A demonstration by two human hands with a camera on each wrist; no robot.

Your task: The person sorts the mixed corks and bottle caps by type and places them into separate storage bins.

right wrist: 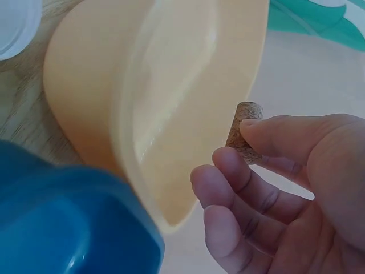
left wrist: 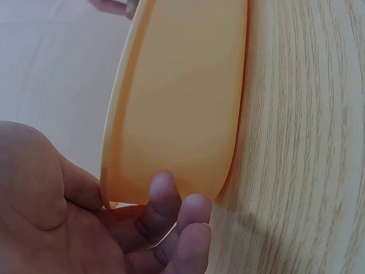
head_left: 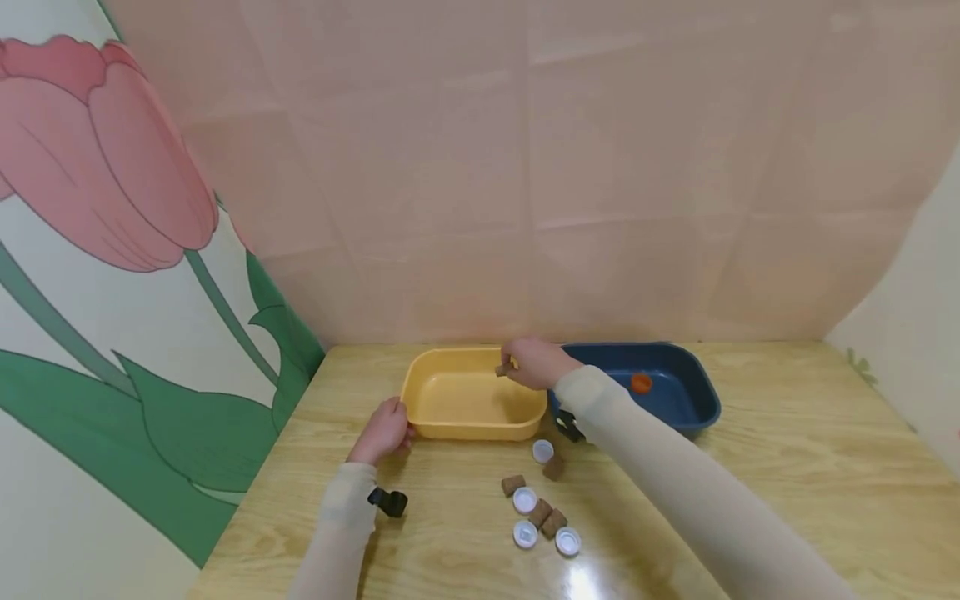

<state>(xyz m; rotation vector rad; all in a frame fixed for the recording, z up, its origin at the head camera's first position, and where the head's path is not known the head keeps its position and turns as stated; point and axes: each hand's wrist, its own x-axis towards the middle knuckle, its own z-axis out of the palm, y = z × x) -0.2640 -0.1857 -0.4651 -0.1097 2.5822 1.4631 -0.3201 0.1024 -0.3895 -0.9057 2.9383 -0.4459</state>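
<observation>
Cork [right wrist: 250,109] is pinched by the right hand [head_left: 538,364] above the right end of the yellow tray [head_left: 453,402], whose left near corner the left hand [head_left: 384,432] grips.

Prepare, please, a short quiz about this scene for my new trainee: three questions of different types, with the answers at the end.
1. Count: in the head view, how many white caps show on the table?
2. True or false: the orange piece lies in the blue bin.
3. Fill in: the left hand grips the yellow bin, while the right hand pinches a ____.

Key:
1. Four.
2. True.
3. cork
</observation>
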